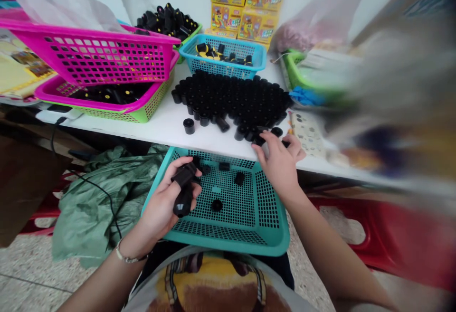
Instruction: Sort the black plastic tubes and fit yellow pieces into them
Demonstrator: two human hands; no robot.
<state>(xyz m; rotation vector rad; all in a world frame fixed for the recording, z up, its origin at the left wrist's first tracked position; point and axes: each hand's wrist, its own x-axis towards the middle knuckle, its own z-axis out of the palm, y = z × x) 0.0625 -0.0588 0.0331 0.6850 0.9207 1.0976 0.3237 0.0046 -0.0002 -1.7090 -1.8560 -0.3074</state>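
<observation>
Right now the left hand (pixel 164 207) is closed around two matte black plastic parts (pixel 184 193), one stacked across the other, above a teal mesh basket (pixel 217 241). A thin bracelet (pixel 126 258) circles that wrist. The right hand (pixel 280 169) is loosely curved, its fingertips (pixel 260 146) resting on black plastic caps (pixel 263 137) at the edge of the white worktop (pixel 156 131). Several loose black pieces (pixel 216 205) lie apart on the basket's mesh floor. Behind the right hand, many short black cylinders (pixel 228 98) stand packed together on the worktop, a few lying on their sides. Beyond them, a blue basket (pixel 188 51) holds black-and-yellow parts, beside a tilted magenta basket (pixel 92 55).
</observation>
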